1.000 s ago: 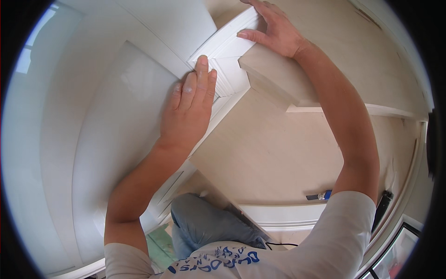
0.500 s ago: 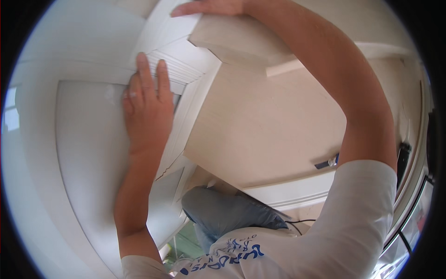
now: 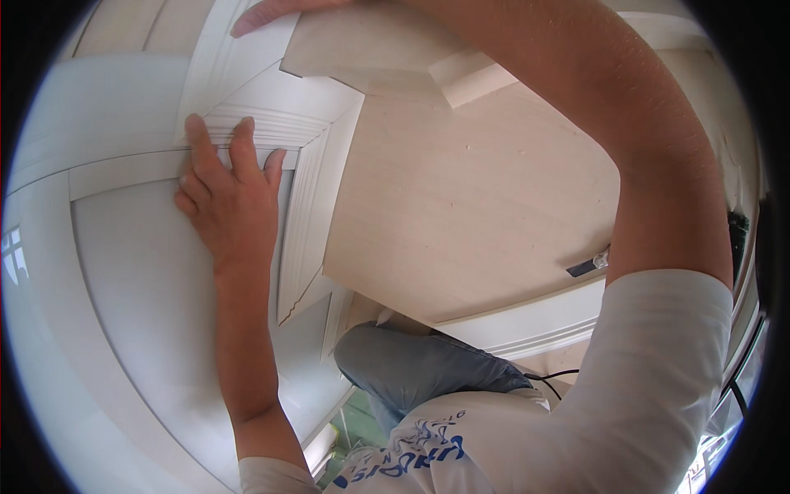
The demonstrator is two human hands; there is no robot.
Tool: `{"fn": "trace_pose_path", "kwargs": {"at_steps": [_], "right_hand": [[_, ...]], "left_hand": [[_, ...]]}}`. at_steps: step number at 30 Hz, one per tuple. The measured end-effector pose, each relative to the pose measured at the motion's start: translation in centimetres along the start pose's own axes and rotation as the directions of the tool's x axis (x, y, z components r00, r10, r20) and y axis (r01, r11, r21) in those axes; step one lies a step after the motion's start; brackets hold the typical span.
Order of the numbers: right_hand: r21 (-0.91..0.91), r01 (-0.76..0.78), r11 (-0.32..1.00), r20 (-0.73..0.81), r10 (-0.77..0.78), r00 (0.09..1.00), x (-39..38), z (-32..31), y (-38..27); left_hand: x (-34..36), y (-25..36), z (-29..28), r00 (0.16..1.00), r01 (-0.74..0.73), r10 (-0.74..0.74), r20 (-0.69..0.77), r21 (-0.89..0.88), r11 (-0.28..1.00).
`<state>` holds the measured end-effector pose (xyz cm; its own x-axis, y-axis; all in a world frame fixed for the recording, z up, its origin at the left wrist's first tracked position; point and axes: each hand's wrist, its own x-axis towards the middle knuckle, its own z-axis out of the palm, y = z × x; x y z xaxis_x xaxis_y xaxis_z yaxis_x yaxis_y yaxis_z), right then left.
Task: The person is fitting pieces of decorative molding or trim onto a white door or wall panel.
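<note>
My left hand (image 3: 226, 198) rests on the top edge of a white recessed cabinet panel (image 3: 140, 272), fingers apart and slightly bent, fingertips on the grooved white moulding (image 3: 280, 122). At the top of the view my right hand (image 3: 288, 10) holds an upper length of white moulding (image 3: 214, 58), its thumb stretched along the face and the other fingers mostly out of frame. The two lengths meet at an angled seam. A further moulding strip (image 3: 304, 214) runs down the panel's right side.
A pale board surface (image 3: 461, 214) spans the right, with a ledge (image 3: 461, 74) above and a white moulded rail (image 3: 518, 321) below. A bladed tool (image 3: 586, 265), a dark object (image 3: 736, 235) and a black cable (image 3: 551, 376) lie at right. My bent jeans-clad leg (image 3: 403, 362) is at the bottom.
The view has swung so the panel and mouldings sit further left and straighter. Both hands appear further left, still on the mouldings; my left fingers are more spread, and my right hand is partly out of frame.
</note>
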<state>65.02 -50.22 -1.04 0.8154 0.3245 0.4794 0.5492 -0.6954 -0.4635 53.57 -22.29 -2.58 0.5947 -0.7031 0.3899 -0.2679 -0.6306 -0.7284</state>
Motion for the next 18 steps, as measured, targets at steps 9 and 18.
{"fn": "trace_pose_path", "kwargs": {"at_steps": [9,18], "right_hand": [[-0.032,-0.028,0.999,0.034,0.029,0.999,0.1,-0.1,-0.2],[-0.021,0.006,1.000,0.000,-0.006,1.000,0.3,0.3,0.2]], "left_hand": [[0.3,0.9,-0.3,0.993,0.108,-0.105,0.056,-0.059,0.992],[0.5,1.2,-0.2,0.988,0.149,-0.143,0.061,-0.105,0.983]]}}
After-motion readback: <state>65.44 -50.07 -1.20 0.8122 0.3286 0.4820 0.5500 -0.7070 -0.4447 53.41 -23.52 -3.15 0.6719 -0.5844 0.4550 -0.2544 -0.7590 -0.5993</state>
